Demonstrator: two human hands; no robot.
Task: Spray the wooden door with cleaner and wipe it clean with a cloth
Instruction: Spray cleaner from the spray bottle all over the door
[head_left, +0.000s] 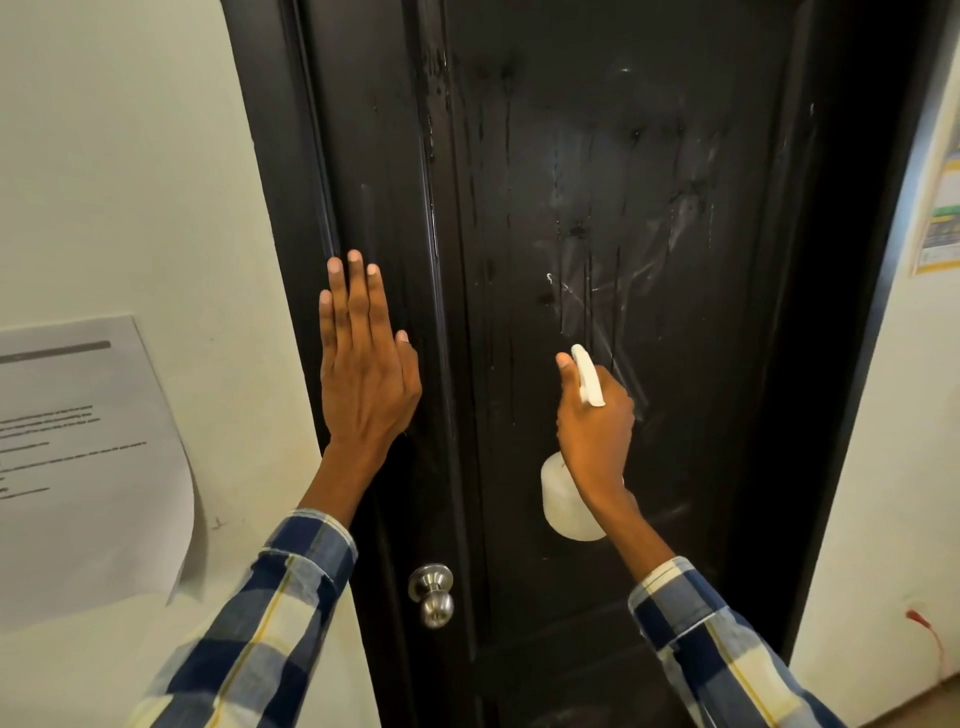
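The right hand is gripping the light, rigid spray bottle by its neck, fingers curled around it, while the left hand is pressing flat, fingers straight, against the wet, likely slippery door.

An indoor doorway, perhaps a hostel or office building: a dark panelled door with a steel knob in pale painted walls, with a printed notice and a coloured poster stuck on them.

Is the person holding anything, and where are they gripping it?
The right hand grips a white spray bottle by its neck. The left hand holds nothing, flat on the door.
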